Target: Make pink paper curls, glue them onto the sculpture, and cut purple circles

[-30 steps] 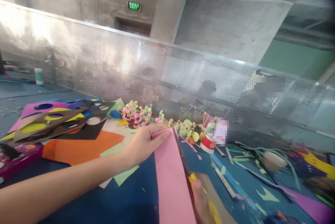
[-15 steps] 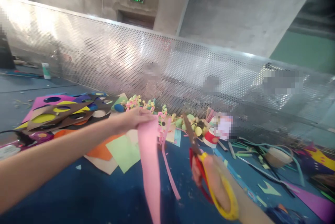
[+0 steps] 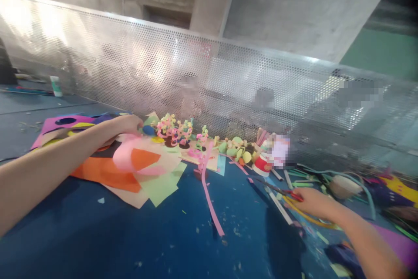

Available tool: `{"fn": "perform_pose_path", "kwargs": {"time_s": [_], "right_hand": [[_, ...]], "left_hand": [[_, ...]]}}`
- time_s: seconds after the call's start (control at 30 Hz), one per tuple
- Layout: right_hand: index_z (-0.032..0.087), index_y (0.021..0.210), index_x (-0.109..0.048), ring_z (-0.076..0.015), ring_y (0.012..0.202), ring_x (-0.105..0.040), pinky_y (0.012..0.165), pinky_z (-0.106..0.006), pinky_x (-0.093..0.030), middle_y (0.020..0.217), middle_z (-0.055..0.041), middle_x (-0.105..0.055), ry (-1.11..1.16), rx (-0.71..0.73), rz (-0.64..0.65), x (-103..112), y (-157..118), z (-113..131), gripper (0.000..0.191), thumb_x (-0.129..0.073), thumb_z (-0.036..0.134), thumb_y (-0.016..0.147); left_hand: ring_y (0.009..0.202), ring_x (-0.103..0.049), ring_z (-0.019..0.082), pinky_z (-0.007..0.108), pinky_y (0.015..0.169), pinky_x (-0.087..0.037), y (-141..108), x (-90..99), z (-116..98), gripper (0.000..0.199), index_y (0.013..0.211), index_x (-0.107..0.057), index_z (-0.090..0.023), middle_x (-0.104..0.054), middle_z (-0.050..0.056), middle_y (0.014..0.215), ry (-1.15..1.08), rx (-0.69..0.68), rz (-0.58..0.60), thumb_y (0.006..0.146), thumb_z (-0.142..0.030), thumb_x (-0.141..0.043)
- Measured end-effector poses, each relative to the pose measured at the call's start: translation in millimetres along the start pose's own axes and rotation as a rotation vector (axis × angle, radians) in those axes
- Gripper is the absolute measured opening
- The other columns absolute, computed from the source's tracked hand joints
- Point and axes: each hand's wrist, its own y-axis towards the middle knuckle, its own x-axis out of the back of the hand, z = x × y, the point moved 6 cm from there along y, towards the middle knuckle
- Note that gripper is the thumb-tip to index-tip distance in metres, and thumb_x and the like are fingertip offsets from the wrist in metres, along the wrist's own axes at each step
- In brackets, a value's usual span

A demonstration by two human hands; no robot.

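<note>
At the left, my left hand is closed on one end of a pink paper strip, which curls down over orange and cream sheets. Over on the right, my right hand grips the red and yellow handles of the scissors, whose dark blades point left, low over the blue surface. A narrow pink strip lies between the hands. Small pink and yellow paper figures stand behind it. Green paper sheets lie right of the orange paper.
A perforated metal barrier runs behind everything. Near it stand a red and white cup and yellow-green paper leaves. Tubes, a round beige object and purple paper are at the right; a white-green bottle is far left.
My left hand has moved left with the wide pink strip, which now curls. My right hand has moved right and turned the scissors from upright to nearly flat.
</note>
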Motion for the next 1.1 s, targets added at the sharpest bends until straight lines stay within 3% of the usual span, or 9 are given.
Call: {"fn": "perform_pose_path", "kwargs": {"time_s": [0.17,0.27,0.4,0.5,0.6,0.67,0.8,0.97,1.1], "right_hand": [[0.018,0.062,-0.059,-0.0262,0.068,-0.062,0.058,-0.029,-0.039,0.068,-0.0088,-0.067,0.031,0.006,-0.039,-4,8,7,0.011,-0.061,0.029,0.063],[0.015,0.077,-0.064,-0.0317,0.080,-0.062,0.066,-0.035,-0.042,0.084,-0.0152,-0.068,0.061,-0.001,-0.096,9,4,18,0.020,-0.060,0.033,0.068],[0.018,0.081,-0.064,-0.0270,0.084,-0.063,0.075,-0.035,-0.044,0.088,-0.0108,-0.069,0.164,0.126,-0.135,23,-9,61,0.024,-0.052,0.039,0.078],[0.021,0.090,-0.064,-0.0206,0.089,-0.063,0.079,-0.030,-0.047,0.095,-0.0061,-0.068,0.280,0.262,-0.119,20,-20,105,0.024,-0.051,0.039,0.081],[0.021,0.117,-0.052,-0.0206,0.106,-0.056,0.088,-0.035,-0.047,0.117,-0.0087,-0.059,0.603,0.420,-0.185,23,-34,142,0.041,-0.055,0.040,0.080],[0.022,0.124,-0.045,-0.0198,0.112,-0.053,0.092,-0.038,-0.045,0.123,-0.0093,-0.055,0.827,0.547,-0.181,28,-46,162,0.046,-0.053,0.040,0.083],[0.018,0.100,-0.058,-0.0165,0.082,-0.065,0.076,-0.033,-0.053,0.092,-0.0075,-0.068,1.009,0.538,-0.105,41,-60,174,0.029,-0.045,0.041,0.088],[0.019,0.093,-0.054,-0.0123,0.052,-0.061,0.050,-0.025,-0.050,0.069,-0.0022,-0.069,0.909,0.371,-0.102,53,-67,159,0.022,-0.053,0.038,0.083],[0.021,0.083,-0.055,-0.0123,0.049,-0.061,0.048,-0.024,-0.048,0.063,-0.0008,-0.069,0.738,0.377,-0.069,49,-73,160,0.016,-0.050,0.036,0.084]], "left_hand": [[0.074,-0.052,0.014,0.019,0.068,-0.034,-2,-23.2,-62,0.039,0.092,-0.065,-0.014,-0.060,-0.001,0.075,0.085,-0.121,-0.040,0.073,-0.047,-0.055],[0.070,-0.055,0.014,0.020,0.063,-0.036,-13,-53.9,-115,0.049,0.106,-0.062,-0.020,-0.063,0.001,0.083,-0.021,-0.297,0.095,0.071,-0.053,-0.056],[0.066,-0.053,0.015,0.023,0.059,-0.036,-21,-82.4,-164,0.047,0.098,-0.067,-0.018,-0.063,0.003,0.080,-0.103,-0.413,0.117,0.064,-0.051,-0.063],[0.064,-0.053,0.013,0.023,0.059,-0.037,-24,-96.3,-185,0.025,0.077,-0.069,-0.015,-0.063,0.003,0.073,-0.211,-0.438,0.183,0.069,-0.038,-0.059],[0.058,-0.052,0.010,0.021,0.054,-0.038,-38,-97.7,-207,0.027,0.079,-0.066,-0.017,-0.062,0.001,0.068,-0.314,-0.452,0.233,0.078,-0.037,-0.049],[0.059,-0.051,0.010,0.021,0.054,-0.039,-52,-91.9,-223,0.026,0.079,-0.065,-0.017,-0.062,0.001,0.069,-0.540,-0.466,0.265,0.078,-0.039,-0.052],[0.058,-0.051,0.010,0.021,0.052,-0.040,-72,-87.4,-233,0.022,0.080,-0.065,-0.018,-0.061,0.002,0.070,-0.724,-0.385,0.268,0.078,-0.037,-0.054],[0.061,-0.058,0.013,0.024,0.052,-0.044,-75,-108.0,-211,0.021,0.087,-0.059,-0.017,-0.066,0.005,0.075,-0.842,-0.243,0.357,0.078,-0.035,-0.055],[0.069,-0.059,0.013,0.025,0.063,-0.045,-87,-123.9,-203,0.015,0.081,-0.061,-0.017,-0.065,0.002,0.076,-0.655,-0.358,0.460,0.076,-0.031,-0.056]]}}
